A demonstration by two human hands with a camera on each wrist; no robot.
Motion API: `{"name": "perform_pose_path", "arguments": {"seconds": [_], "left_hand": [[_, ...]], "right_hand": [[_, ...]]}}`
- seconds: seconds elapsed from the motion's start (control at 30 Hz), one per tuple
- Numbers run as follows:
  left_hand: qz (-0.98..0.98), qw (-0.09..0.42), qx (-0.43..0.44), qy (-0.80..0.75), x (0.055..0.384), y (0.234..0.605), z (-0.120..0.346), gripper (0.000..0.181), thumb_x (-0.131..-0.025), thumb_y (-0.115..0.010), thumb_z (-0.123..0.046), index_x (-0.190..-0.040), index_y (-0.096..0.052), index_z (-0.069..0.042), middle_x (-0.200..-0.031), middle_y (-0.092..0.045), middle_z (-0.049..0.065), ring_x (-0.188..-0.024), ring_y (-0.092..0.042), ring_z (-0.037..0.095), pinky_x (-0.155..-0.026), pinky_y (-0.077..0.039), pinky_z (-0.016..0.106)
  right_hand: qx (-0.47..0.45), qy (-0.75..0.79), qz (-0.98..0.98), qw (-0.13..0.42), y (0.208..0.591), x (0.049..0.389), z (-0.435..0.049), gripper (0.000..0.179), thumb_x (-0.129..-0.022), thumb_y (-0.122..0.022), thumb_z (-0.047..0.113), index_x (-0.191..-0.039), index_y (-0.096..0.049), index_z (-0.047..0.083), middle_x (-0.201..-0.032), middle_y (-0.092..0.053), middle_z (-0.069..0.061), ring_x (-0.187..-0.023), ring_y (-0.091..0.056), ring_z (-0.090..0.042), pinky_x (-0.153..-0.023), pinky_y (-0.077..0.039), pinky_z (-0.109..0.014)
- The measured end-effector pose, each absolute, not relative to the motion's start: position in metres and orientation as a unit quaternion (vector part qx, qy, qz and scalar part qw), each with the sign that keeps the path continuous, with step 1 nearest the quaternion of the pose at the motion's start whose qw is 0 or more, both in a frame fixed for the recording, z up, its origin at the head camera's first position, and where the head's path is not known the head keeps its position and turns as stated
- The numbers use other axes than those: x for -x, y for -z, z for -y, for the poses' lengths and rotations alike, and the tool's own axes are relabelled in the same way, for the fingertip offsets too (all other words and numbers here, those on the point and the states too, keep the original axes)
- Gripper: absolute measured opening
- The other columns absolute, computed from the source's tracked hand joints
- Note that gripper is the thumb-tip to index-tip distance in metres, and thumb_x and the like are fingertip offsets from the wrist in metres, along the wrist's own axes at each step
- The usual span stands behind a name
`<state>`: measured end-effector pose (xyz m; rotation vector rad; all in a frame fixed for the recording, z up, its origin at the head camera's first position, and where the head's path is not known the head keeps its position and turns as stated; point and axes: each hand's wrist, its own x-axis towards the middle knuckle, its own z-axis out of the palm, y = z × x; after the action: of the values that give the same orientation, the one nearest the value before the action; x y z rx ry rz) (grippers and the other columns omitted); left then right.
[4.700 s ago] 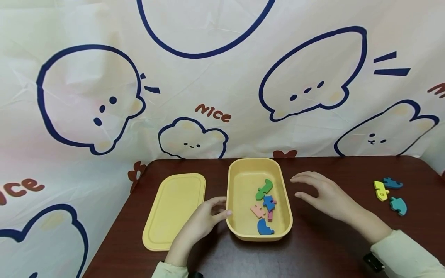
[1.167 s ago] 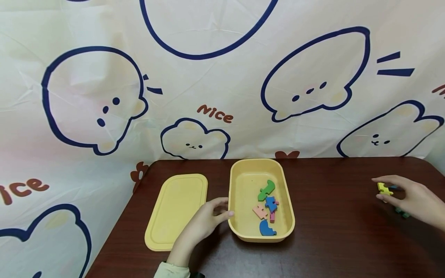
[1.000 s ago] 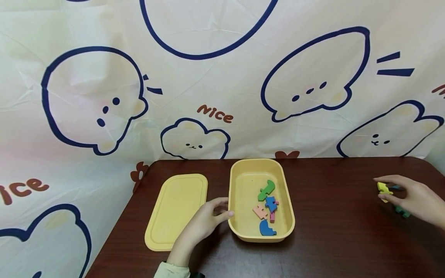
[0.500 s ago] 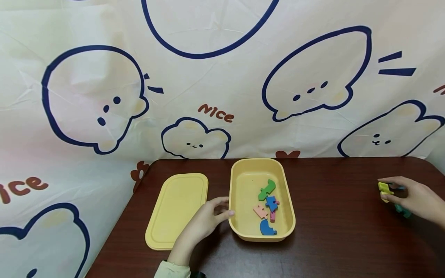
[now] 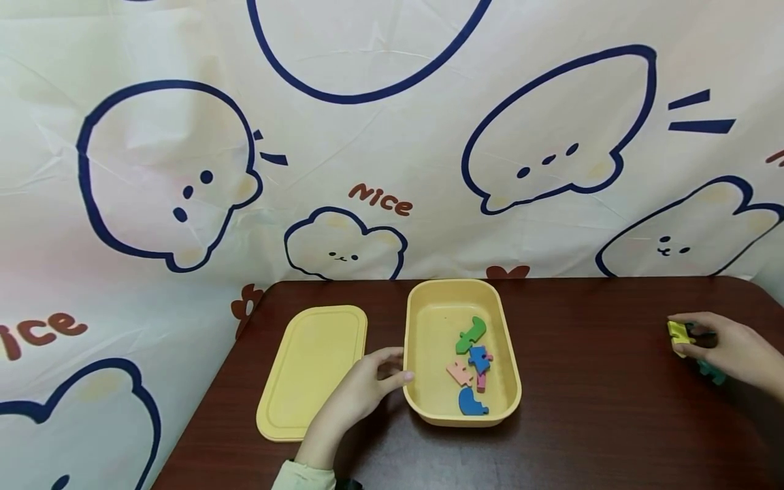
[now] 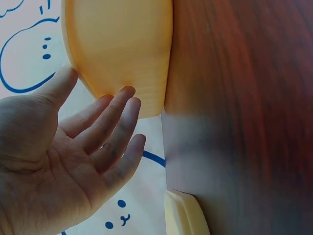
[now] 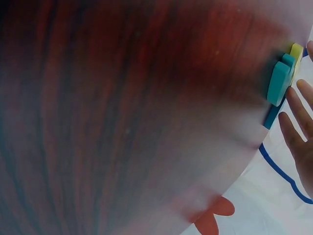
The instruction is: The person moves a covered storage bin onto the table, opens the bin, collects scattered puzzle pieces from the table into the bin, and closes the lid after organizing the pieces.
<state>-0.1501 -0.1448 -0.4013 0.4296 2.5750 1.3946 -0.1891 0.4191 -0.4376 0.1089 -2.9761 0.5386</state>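
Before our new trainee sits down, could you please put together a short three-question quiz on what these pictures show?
1. True or false: the yellow lid lies on the wood-grain table, off the yellow box.
2. Inside the box, which piece lies nearest the person?
A) the green puzzle piece
B) the curved blue puzzle piece
C) the light pink puzzle piece
3. In the head view, which puzzle piece shows between the thumb and forefinger of the right hand?

Key: 1. True. 2. B. 3. The yellow puzzle piece.
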Motion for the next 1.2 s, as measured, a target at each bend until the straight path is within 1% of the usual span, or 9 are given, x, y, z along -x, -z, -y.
{"name": "perform_pose_path", "arguments": {"seconds": [0.2, 0.4, 0.57, 0.7, 0.8, 0.93, 1.0, 1.1, 1.2], "left_hand": [[-0.865, 0.091, -0.144, -0.472, 0.1501, 0.4002, 0.1447, 0.042, -0.095, -0.069, -0.018, -0.130, -0.059, 0.002, -0.112, -0.067, 0.012, -0.097, -0.065, 0.022, -0.083, -0.052, 0.038], [-0.864, 0.091, -0.144, -0.474, 0.1493, 0.4000, 0.1447, 0.043, -0.095, -0.069, -0.018, -0.130, -0.059, 0.003, -0.114, -0.067, 0.013, -0.098, -0.065, 0.024, -0.084, -0.053, 0.039], [-0.864, 0.092, -0.143, -0.474, 0.1492, 0.4001, 0.1448, 0.043, -0.094, -0.070, -0.020, -0.130, -0.059, 0.002, -0.115, -0.066, 0.013, -0.099, -0.065, 0.024, -0.084, -0.053, 0.039], [-0.864, 0.092, -0.144, -0.474, 0.1493, 0.4000, 0.1446, 0.043, -0.094, -0.070, -0.019, -0.130, -0.059, 0.002, -0.115, -0.066, 0.013, -0.099, -0.065, 0.024, -0.084, -0.053, 0.039], [-0.864, 0.094, -0.142, -0.473, 0.1491, 0.3995, 0.1451, 0.044, -0.094, -0.070, -0.019, -0.131, -0.059, 0.003, -0.115, -0.066, 0.013, -0.099, -0.065, 0.024, -0.084, -0.053, 0.039], [-0.864, 0.093, -0.143, -0.474, 0.1488, 0.3996, 0.1452, 0.044, -0.094, -0.070, -0.019, -0.131, -0.059, 0.003, -0.115, -0.066, 0.013, -0.099, -0.065, 0.024, -0.084, -0.053, 0.039], [-0.864, 0.092, -0.144, -0.474, 0.1487, 0.3998, 0.1452, 0.044, -0.095, -0.069, -0.019, -0.131, -0.059, 0.003, -0.115, -0.066, 0.014, -0.099, -0.065, 0.024, -0.084, -0.053, 0.039], [-0.864, 0.091, -0.145, -0.473, 0.1488, 0.4000, 0.1453, 0.043, -0.095, -0.069, -0.019, -0.131, -0.059, 0.003, -0.115, -0.066, 0.013, -0.099, -0.065, 0.023, -0.084, -0.053, 0.039], [-0.864, 0.092, -0.146, -0.474, 0.1492, 0.4003, 0.1453, 0.043, -0.095, -0.069, -0.019, -0.131, -0.059, 0.002, -0.115, -0.066, 0.013, -0.099, -0.065, 0.023, -0.084, -0.053, 0.039]], "right_hand": [[-0.035, -0.176, 0.983, 0.042, 0.4363, 0.1925, -0.4207, 0.055, -0.082, -0.080, 0.011, -0.122, -0.052, -0.014, -0.110, -0.050, -0.040, -0.090, -0.055, -0.050, -0.068, -0.047, -0.059], [-0.041, -0.180, 0.983, 0.022, 0.4391, 0.1945, -0.4246, 0.061, -0.081, -0.080, 0.017, -0.125, -0.050, -0.014, -0.114, -0.048, -0.041, -0.093, -0.053, -0.051, -0.072, -0.044, -0.063], [-0.067, -0.183, 0.980, 0.032, 0.4405, 0.1938, -0.4230, 0.060, -0.078, -0.082, 0.014, -0.123, -0.053, -0.014, -0.117, -0.049, -0.042, -0.096, -0.053, -0.053, -0.074, -0.043, -0.064], [-0.072, -0.181, 0.980, 0.038, 0.4390, 0.1922, -0.4199, 0.057, -0.078, -0.082, 0.011, -0.122, -0.054, -0.014, -0.114, -0.051, -0.040, -0.092, -0.054, -0.050, -0.071, -0.045, -0.060], [-0.071, -0.179, 0.981, 0.035, 0.4360, 0.1916, -0.4175, 0.056, -0.078, -0.081, 0.009, -0.122, -0.055, -0.013, -0.110, -0.053, -0.038, -0.087, -0.055, -0.045, -0.066, -0.046, -0.054], [-0.067, -0.176, 0.982, 0.031, 0.4347, 0.1916, -0.4157, 0.055, -0.079, -0.080, 0.009, -0.123, -0.054, -0.013, -0.102, -0.056, -0.032, -0.078, -0.053, -0.034, -0.060, -0.043, -0.041], [-0.067, -0.176, 0.982, 0.031, 0.4352, 0.1918, -0.4152, 0.054, -0.079, -0.079, 0.008, -0.123, -0.054, -0.013, -0.100, -0.056, -0.029, -0.076, -0.051, -0.030, -0.059, -0.041, -0.038], [-0.070, -0.177, 0.981, 0.032, 0.4361, 0.1917, -0.4153, 0.054, -0.079, -0.079, 0.008, -0.123, -0.054, -0.012, -0.100, -0.056, -0.029, -0.076, -0.051, -0.030, -0.059, -0.041, -0.038], [-0.070, -0.176, 0.981, 0.036, 0.4364, 0.1915, -0.4154, 0.054, -0.080, -0.079, 0.008, -0.123, -0.054, -0.012, -0.102, -0.056, -0.032, -0.078, -0.053, -0.033, -0.060, -0.043, -0.042]]}}
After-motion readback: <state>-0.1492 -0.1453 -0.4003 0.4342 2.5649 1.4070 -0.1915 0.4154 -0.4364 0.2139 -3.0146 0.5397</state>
